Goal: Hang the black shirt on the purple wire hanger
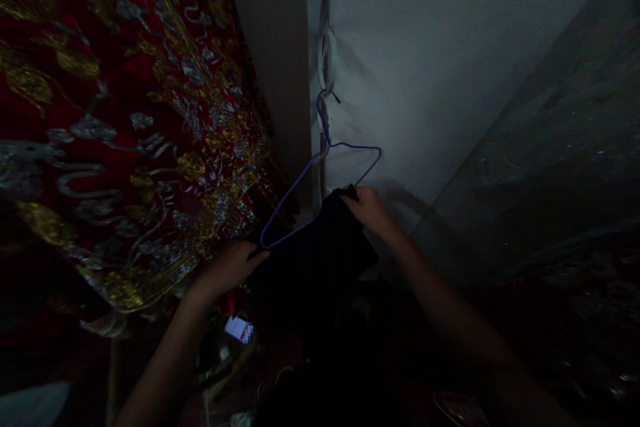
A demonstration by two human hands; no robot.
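Reaching out, pinches black cloth (315, 267) in left grip (256, 255) and right grip (351, 196), well apart, by thin purple hanger (289, 197), before plain, dim grey wall (425, 80).

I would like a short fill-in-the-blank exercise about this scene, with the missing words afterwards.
1. The clothes hanger is ____ in colour.
2. The hand pinching the black garment in front of the pale wall is the ____ one.
3. The embroidered cloth shows gold and silver motifs on a ____ ground.

Missing words: purple; right; red.
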